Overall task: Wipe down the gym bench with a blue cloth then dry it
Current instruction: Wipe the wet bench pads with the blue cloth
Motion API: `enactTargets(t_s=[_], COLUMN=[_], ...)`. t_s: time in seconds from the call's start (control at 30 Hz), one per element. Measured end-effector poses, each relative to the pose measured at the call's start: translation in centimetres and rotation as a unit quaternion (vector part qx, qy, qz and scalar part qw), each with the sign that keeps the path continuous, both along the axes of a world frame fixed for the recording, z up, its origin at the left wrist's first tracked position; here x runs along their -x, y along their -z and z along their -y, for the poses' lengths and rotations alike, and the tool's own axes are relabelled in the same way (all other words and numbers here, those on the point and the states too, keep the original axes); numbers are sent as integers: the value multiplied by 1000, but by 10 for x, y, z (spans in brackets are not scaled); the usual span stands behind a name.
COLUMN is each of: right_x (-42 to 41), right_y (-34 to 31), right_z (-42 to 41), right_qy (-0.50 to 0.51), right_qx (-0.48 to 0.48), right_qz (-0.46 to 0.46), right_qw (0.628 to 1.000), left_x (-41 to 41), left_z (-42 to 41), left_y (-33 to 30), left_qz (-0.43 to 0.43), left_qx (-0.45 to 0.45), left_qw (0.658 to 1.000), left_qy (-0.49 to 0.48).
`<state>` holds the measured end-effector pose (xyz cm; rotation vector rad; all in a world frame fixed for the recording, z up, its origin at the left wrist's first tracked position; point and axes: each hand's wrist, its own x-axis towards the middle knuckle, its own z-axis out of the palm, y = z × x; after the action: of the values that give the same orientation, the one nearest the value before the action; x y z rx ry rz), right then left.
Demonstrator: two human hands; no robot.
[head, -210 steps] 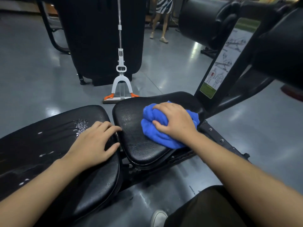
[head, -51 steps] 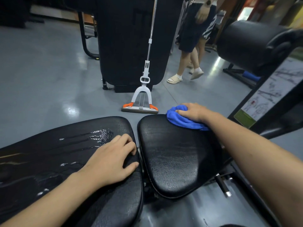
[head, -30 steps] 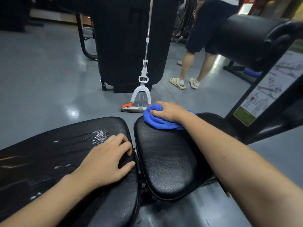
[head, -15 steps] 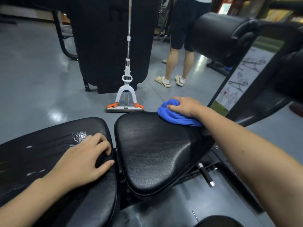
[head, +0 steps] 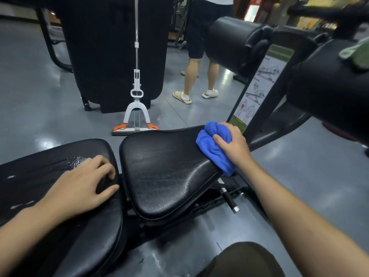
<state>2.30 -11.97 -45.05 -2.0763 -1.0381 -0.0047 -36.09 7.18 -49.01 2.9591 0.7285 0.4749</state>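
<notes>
The gym bench has two black pads: a seat pad [head: 163,172] in the middle and a longer back pad [head: 36,176] at the left with wet streaks and droplets on it. My right hand [head: 233,144] grips a bunched blue cloth [head: 213,146] and presses it on the seat pad's right edge. My left hand [head: 79,186] rests on the back pad's end, its fingers bent over the edge by the gap between the pads.
A white and orange mop [head: 136,116] stands on the grey floor just beyond the bench, against a black machine [head: 115,47]. A person's legs [head: 199,76] stand behind. Black roller pads [head: 233,45] and an instruction placard [head: 257,86] rise at the right. My knee [head: 243,260] is at the bottom.
My right hand has slid the blue cloth from the seat pad's far edge down along its right edge towards me. My left hand stays on the back pad.
</notes>
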Motion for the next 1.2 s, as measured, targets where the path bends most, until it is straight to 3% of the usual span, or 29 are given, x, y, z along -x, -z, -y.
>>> enactTargets(t_s=[0.2,0.47,0.67,0.83,1.0,1.2], right_x=[38,78,118,102,70,48], right_y=[33,45,48,46,36,19], right_z=[32,35,16,14,16,18], right_qy=[-4,-97,-209,-259,-245,-179], right_qx=[-101,-49,-37,-38,-24,2], right_qz=[47,212,256,320,349,320], right_qw=[994,971,943,911,904,930], left_x=[-2,-3,-3,-3,-1,1], left_z=[3,7,7,7,8,9], left_y=[-1,-6,-6,-7,-7,-8], left_qz=[-3,-10,-21,-21,-19,-20], left_qx=[11,24,35,38,35,47], left_qw=[1000,999,999,999,999,998], left_qy=[-13,-24,-28,-26,-24,-20])
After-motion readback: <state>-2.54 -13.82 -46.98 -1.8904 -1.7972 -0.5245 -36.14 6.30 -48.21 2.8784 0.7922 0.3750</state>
